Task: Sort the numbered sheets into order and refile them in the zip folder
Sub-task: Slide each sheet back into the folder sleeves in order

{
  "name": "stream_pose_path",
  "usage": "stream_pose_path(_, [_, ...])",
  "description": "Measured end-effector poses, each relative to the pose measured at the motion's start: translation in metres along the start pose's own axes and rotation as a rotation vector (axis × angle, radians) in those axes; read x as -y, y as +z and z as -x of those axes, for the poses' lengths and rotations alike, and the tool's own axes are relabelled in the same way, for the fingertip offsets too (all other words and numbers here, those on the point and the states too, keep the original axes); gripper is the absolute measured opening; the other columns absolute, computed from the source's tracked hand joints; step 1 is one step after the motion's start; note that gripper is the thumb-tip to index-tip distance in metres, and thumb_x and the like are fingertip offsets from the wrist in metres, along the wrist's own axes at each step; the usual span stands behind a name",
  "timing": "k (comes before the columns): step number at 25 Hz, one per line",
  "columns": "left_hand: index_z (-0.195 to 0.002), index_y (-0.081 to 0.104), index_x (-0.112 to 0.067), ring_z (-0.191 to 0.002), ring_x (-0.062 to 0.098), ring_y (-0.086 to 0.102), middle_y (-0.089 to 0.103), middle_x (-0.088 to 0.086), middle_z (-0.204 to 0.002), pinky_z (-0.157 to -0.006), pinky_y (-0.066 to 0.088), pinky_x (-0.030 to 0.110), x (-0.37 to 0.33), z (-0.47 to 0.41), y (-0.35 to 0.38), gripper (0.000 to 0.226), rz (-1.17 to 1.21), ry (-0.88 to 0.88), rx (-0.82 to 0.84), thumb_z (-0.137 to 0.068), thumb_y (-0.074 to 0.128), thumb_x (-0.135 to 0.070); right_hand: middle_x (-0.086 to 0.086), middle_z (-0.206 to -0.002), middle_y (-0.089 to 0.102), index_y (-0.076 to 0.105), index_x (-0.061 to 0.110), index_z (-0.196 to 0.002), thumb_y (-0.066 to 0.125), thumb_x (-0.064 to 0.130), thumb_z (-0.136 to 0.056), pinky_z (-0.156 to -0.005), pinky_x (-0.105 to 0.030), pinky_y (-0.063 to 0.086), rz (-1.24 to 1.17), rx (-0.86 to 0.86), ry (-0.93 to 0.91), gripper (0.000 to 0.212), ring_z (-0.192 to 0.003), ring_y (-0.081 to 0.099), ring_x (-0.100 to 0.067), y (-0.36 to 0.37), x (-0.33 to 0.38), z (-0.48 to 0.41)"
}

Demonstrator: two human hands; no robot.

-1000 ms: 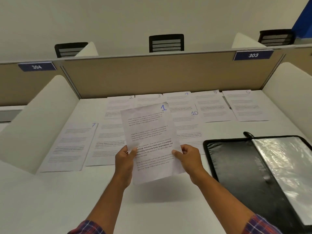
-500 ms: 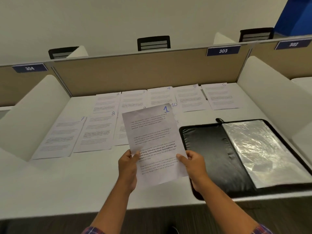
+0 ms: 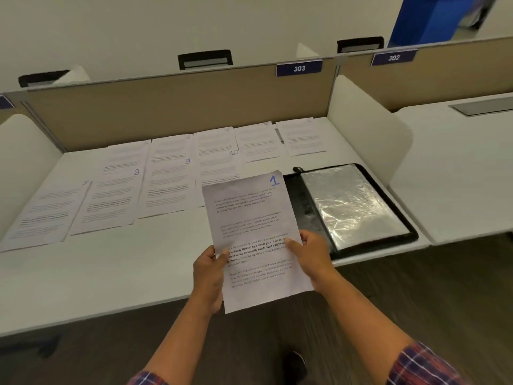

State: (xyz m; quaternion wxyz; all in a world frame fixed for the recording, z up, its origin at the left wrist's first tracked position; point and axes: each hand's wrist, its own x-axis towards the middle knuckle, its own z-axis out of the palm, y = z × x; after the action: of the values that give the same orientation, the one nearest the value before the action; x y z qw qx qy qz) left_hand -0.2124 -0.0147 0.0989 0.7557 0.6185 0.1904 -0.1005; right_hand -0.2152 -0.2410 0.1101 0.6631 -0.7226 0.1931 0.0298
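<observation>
Sheet 1 [image 3: 255,240] is held upright off the desk [image 3: 111,273], just left of the open zip folder [image 3: 304,207], with its right edge overlapping the folder's black left half in view. Its lower left edge is pinched by the left hand [image 3: 208,273] and its lower right edge by the right hand [image 3: 311,257], each thumb lying on the printed face.

The other numbered sheets, among them 8 [image 3: 111,201], 9 [image 3: 169,187] and 10 [image 3: 219,165], are laid in rows further left of the folder and behind it.

Refiling appears to be starting with the first sheet. The next move calls for it to be carried right and slid into the folder's clear sleeve [image 3: 352,207], probably with one hand freed to lift the sleeve's edge.

Compared with a second ago, the sheet has been brought from over the rows towards the folder, and the same two-handed grip has been kept.
</observation>
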Motion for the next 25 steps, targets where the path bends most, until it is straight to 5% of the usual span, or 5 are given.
stream_pose_path(9, [-0.123, 0.067, -0.019, -0.098, 0.031, 0.077, 0.078, 0.004, -0.112, -0.085, 0.062, 0.060, 0.063, 0.021, 0.128, 0.019, -0.080, -0.063, 0.076, -0.105, 0.060, -0.016, -0.002, -0.098, 0.077, 0.073, 0.014, -0.101, 0.058, 0.023, -0.106, -0.069, -0.029, 0.063, 0.040, -0.127, 0.051, 0.018, -0.088, 0.075, -0.019, -0.136, -0.032, -0.017])
stream_pose_path(14, [-0.123, 0.068, -0.007, -0.110, 0.036, 0.073, 0.076, 0.011, -0.119, -0.097, 0.057, 0.058, 0.090, 0.016, 0.205, 0.027, -0.059, -0.088, 0.101, -0.108, 0.046, -0.013, -0.013, -0.097, 0.075, 0.070, 0.004, -0.102, 0.053, 0.022, -0.107, -0.083, -0.044, 0.063, 0.070, -0.107, 0.087, 0.026, -0.093, 0.072, -0.033, -0.218, -0.051, -0.053])
stream_pose_path(17, [-0.116, 0.070, -0.006, -0.107, 0.037, 0.072, 0.077, 0.013, -0.110, -0.098, 0.056, 0.053, 0.090, 0.001, 0.239, 0.034, -0.109, -0.062, 0.049, -0.105, 0.038, -0.011, -0.009, -0.099, 0.075, 0.070, 0.011, -0.104, 0.053, 0.019, -0.108, -0.084, -0.040, 0.064, 0.060, -0.077, 0.086, 0.020, -0.095, 0.073, -0.028, -0.263, -0.059, -0.067])
stream_pose_path(21, [-0.100, 0.073, -0.022, -0.091, 0.014, 0.075, 0.078, -0.006, -0.092, -0.086, 0.062, 0.037, 0.087, -0.025, 0.280, 0.028, -0.495, 0.165, -0.009, -0.103, 0.054, -0.002, -0.006, -0.104, 0.077, 0.069, 0.015, -0.111, 0.052, 0.020, -0.109, -0.078, -0.032, 0.064, 0.056, -0.019, 0.149, 0.018, -0.097, 0.074, -0.024, -0.317, -0.071, -0.082])
stream_pose_path(25, [-0.089, 0.071, -0.028, -0.082, 0.011, 0.071, 0.073, -0.010, -0.090, -0.074, 0.062, 0.040, 0.102, -0.054, 0.304, 0.014, -0.955, 0.482, 0.216, -0.092, 0.076, -0.015, -0.021, -0.104, 0.073, 0.064, -0.003, -0.110, 0.052, 0.025, -0.107, -0.088, -0.053, 0.060, 0.108, -0.001, 0.183, 0.030, -0.094, 0.073, -0.035, -0.351, -0.086, -0.093])
